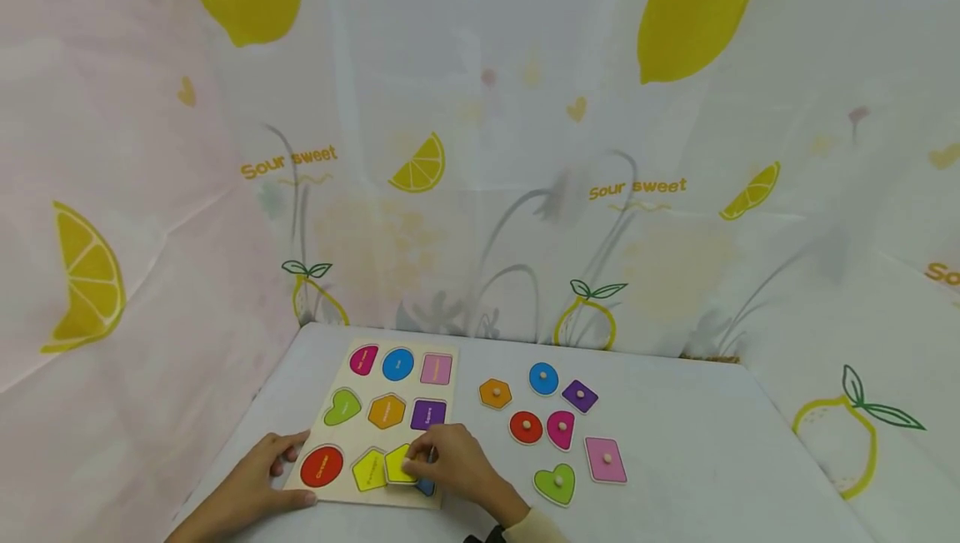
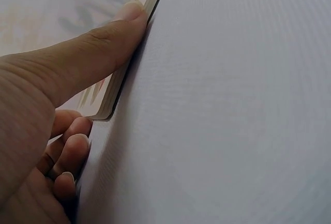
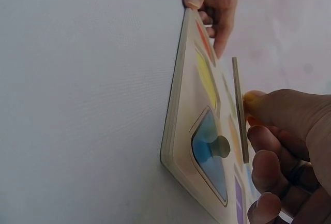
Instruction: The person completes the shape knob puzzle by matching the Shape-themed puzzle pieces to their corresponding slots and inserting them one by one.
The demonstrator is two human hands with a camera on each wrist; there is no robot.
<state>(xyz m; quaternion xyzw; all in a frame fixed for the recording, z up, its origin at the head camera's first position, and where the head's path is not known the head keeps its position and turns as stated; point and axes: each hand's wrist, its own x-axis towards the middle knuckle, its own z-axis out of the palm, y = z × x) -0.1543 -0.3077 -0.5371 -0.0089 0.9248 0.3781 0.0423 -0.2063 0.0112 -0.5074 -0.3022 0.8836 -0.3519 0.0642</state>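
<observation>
A cream wooden shape puzzle board (image 1: 330, 489) lies on the table, with coloured, labelled recesses. My left hand (image 1: 255, 476) holds its front left corner, thumb (image 2: 98, 45) along the front edge and fingers at the left side. My right hand (image 1: 461, 464) pinches a yellow pentagon puzzle piece (image 1: 397, 464) by its knob above the board. In the head view this piece overlaps the yellow pentagon recess (image 1: 367, 470) on its right. Under it, at the front right, a blue puzzle piece (image 3: 207, 157) with a knob sits in the board, mostly hidden in the head view.
Right of the board lie several loose knobbed pieces: orange hexagon (image 1: 495, 394), blue round piece (image 1: 543, 378), purple square (image 1: 580, 396), red circle (image 1: 526, 427), magenta half circle (image 1: 560, 430), pink rectangle (image 1: 605, 460) and green heart (image 1: 554, 485). A lemon-printed curtain (image 1: 480, 235) hangs around the table.
</observation>
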